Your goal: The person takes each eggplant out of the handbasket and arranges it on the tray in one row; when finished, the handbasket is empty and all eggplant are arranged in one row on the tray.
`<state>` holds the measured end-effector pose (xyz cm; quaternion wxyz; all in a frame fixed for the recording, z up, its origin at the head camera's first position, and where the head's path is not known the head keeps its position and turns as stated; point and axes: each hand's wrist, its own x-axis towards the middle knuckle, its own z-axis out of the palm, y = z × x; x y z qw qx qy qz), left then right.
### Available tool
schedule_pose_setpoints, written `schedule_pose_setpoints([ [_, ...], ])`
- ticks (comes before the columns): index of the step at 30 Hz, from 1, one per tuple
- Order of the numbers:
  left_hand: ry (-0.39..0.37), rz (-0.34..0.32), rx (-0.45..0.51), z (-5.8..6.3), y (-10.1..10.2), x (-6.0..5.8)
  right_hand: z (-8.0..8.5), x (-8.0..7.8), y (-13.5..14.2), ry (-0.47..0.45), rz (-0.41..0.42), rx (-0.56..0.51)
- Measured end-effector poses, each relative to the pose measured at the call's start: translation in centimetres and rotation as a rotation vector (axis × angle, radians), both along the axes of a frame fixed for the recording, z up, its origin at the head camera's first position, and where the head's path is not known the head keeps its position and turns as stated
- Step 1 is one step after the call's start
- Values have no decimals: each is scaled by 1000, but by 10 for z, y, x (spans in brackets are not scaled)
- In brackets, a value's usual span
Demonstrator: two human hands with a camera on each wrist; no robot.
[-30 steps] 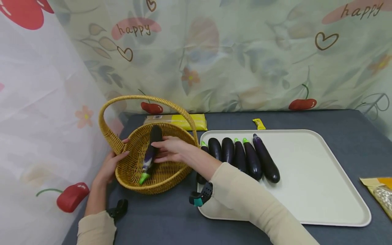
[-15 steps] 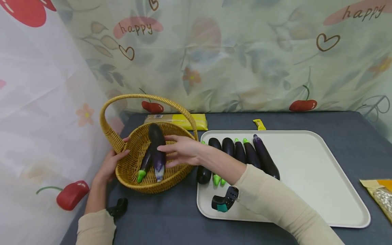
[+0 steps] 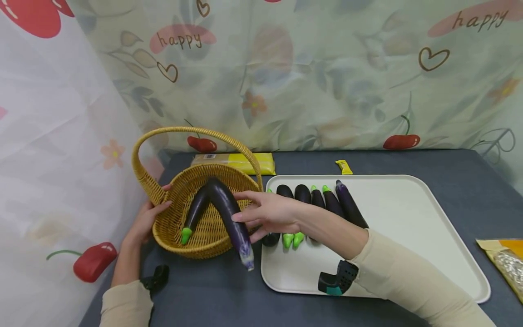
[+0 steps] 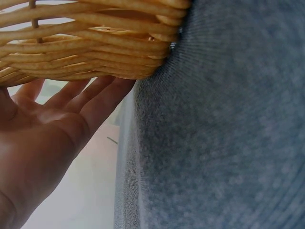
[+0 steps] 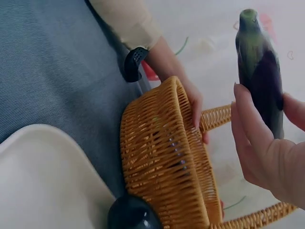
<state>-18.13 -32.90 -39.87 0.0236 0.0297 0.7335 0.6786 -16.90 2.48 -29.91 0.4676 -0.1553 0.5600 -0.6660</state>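
My right hand point(image 3: 269, 212) pinches a dark purple eggplant point(image 3: 229, 211) between thumb and fingers. This eggplant slants across the front right rim of a wicker basket point(image 3: 204, 253), its pale stem end pointing toward me. In the right wrist view the same eggplant point(image 5: 261, 76) stands up out of the fingers. A second eggplant point(image 3: 195, 212) with a green stem end lies inside the basket, its upper end meeting the held one from the head view. At the basket's left side, by the handle's base, my left hand point(image 3: 144, 222) grips the rim; its fingers point(image 4: 105, 98) lie against the weave outside.
A white tray point(image 3: 408, 236) is right of the basket, with several eggplants point(image 3: 349, 204) lined up on its left part. Behind the basket is a yellow packet point(image 3: 261, 163); a small yellow wrapper point(image 3: 344, 167) lies behind the tray. Another packet point(image 3: 506, 259) sits far right.
My right hand has moved right and toward me, carrying the eggplant from above the basket's middle to over its front right rim. My left hand has kept its grip on the basket.
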Motion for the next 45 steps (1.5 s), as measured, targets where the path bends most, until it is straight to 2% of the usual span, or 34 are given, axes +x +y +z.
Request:
schedule_pose_setpoints([
  [5, -2, 0, 1, 1, 0, 1, -3, 5, 19, 29, 33, 5],
  [13, 6, -4, 7, 0, -1, -1, -15, 13, 50, 35, 27, 37],
  [24, 18, -20, 49, 0, -2, 1, -30, 11, 107, 65, -42, 140],
  [33, 8, -10, 61, -2, -1, -1, -34, 4, 164, 97, -115, 191],
  [40, 9, -12, 65, -2, -1, 0, -33, -8, 211, 97, -165, 140],
  [45, 13, -16, 72, -3, -1, -1, -38, -20, 243, 128, -214, 141],
])
